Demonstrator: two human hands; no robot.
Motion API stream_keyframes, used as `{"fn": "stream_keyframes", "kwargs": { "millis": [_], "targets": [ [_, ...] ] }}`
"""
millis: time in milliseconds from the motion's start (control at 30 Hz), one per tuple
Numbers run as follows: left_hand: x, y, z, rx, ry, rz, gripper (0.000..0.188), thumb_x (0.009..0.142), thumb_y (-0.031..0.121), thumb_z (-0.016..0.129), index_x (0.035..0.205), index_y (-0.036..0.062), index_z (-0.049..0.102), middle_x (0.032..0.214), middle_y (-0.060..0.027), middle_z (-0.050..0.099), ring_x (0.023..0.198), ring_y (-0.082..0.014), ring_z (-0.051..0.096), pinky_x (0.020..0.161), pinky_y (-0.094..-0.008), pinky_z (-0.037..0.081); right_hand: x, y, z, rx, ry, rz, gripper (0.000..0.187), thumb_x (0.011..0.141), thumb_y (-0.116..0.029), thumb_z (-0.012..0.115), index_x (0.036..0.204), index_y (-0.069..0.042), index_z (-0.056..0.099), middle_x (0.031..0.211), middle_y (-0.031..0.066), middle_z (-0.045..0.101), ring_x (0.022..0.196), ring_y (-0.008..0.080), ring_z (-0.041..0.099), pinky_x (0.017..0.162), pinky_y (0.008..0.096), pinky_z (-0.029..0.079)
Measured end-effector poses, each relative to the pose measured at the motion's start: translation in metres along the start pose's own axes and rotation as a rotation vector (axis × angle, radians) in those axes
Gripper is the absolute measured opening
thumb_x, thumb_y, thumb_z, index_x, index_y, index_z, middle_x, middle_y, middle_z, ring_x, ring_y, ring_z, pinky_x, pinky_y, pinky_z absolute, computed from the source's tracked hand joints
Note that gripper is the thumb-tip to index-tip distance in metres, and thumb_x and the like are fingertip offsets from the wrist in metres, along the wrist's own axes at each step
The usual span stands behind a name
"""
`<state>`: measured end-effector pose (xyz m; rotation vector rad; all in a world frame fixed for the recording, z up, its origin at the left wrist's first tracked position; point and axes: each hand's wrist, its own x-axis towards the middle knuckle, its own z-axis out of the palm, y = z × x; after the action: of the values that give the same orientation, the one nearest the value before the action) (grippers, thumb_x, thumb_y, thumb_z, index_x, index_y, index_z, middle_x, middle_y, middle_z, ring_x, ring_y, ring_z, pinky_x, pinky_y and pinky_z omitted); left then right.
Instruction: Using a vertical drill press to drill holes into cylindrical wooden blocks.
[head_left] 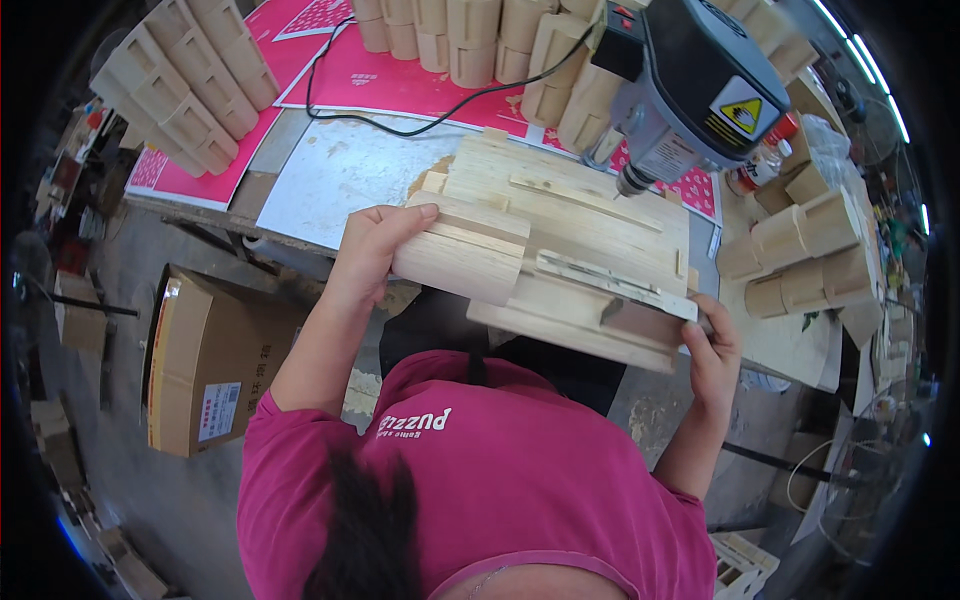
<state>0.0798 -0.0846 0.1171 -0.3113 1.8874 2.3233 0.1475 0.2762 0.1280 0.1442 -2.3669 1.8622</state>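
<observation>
My left hand (372, 250) is closed round the left end of a pale wooden block (465, 255) with a rounded face, thumb on top. My right hand (712, 345) grips the right end of a long wooden channel piece (590, 318), with a light strip (610, 283) along its upper edge. The block overlaps or meets the channel piece's left part; whether they are joined I cannot tell. Behind both lies a flat wooden board (600, 215) with thin raised battens. Over that board's far right part hangs a drill press (715, 90), its chuck (632, 182) pointing down.
Rows of similar wooden blocks stand at the back (470, 45) and far left (185, 95). More wooden blocks (800, 250) lie at the right, near a red-capped bottle (760, 165). A black cable (400, 132) crosses the pink sheets. A cardboard box (215, 360) sits on the floor.
</observation>
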Motion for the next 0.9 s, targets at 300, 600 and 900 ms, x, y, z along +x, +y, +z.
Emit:
{"fn": "stream_keyframes", "kwargs": {
  "millis": [300,600,900],
  "targets": [
    [0.012,-0.025,0.046,-0.035,-0.105,-0.058,0.032,0.077,0.027,0.065,0.075,-0.0052,0.061,0.066,-0.0087,0.061,0.052,-0.0106,0.055,0.049,-0.0218,0.042,0.008,0.050,-0.004,0.166,0.001,-0.005,0.022,0.080,-0.005,0.060,0.102,-0.001,0.057,0.090,-0.0009,0.055,0.080,0.0055,0.048,0.072,0.0187,0.037],
    [0.055,-0.064,0.081,0.314,-0.530,-0.004,0.049,0.077,0.023,0.067,0.112,-0.0076,0.051,0.099,-0.0099,0.060,0.087,-0.0119,0.055,0.079,-0.0248,0.043,0.032,0.091,0.002,-0.001,0.103,0.005,0.023,0.080,-0.005,0.060,0.102,-0.002,0.058,0.089,0.0004,0.056,0.079,0.0088,0.049,0.073,0.0223,0.039],
    [0.066,-0.097,0.086,0.862,-0.316,0.874,0.072,0.060,0.025,0.076,0.121,0.0035,0.045,0.097,-0.0094,0.055,0.096,-0.0270,0.048,0.085,-0.0376,0.038,0.061,0.083,-0.013,-0.885,0.257,-0.339,0.032,0.065,-0.006,0.072,0.095,-0.005,0.061,0.078,0.0062,0.057,0.071,0.0190,0.049,0.067,0.0290,0.041]
  ]
}}
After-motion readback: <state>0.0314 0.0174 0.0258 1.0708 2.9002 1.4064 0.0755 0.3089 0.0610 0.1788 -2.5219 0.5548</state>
